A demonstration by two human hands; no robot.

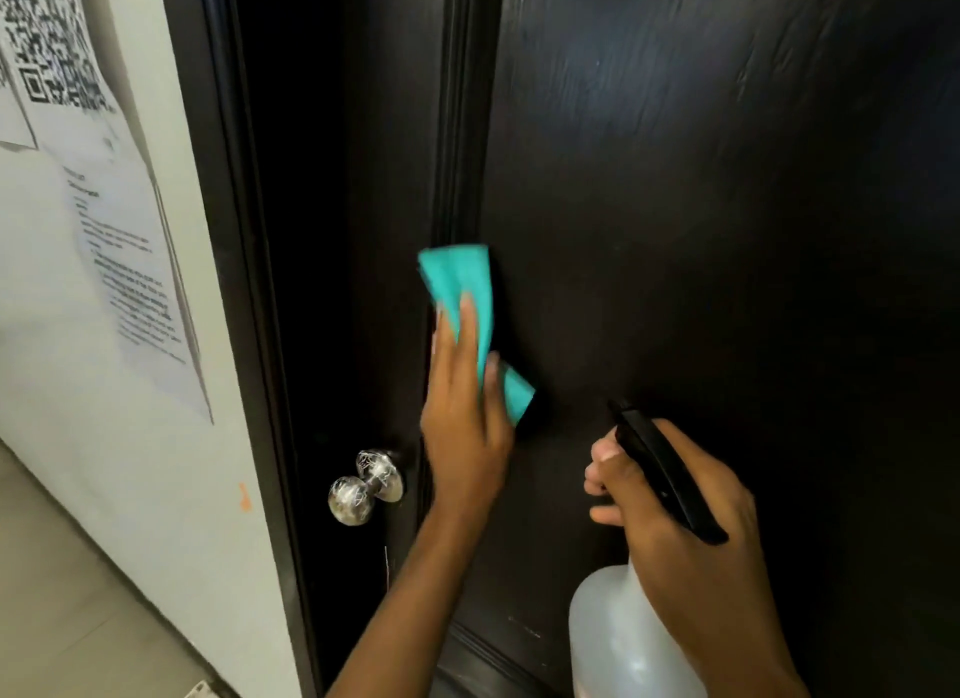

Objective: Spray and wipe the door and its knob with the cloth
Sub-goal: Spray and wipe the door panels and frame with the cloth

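A dark brown wooden door (pixel 701 203) fills most of the view, with wet streaks near its top. My left hand (pixel 462 427) presses a folded teal cloth (pixel 460 286) flat against the door beside a raised moulding strip. The shiny silver knob (pixel 363 487) sticks out at the lower left, just left of and below that hand. My right hand (pixel 670 510) grips a translucent spray bottle (pixel 623 640) by its black trigger head, held a little off the door with the nozzle facing it.
The dark door frame (pixel 228 229) runs down the left side. Beyond it, a pale wall (pixel 156 463) carries taped paper sheets (pixel 119 240) with printed text and a QR code. Light floor tiles (pixel 52 593) show at the bottom left.
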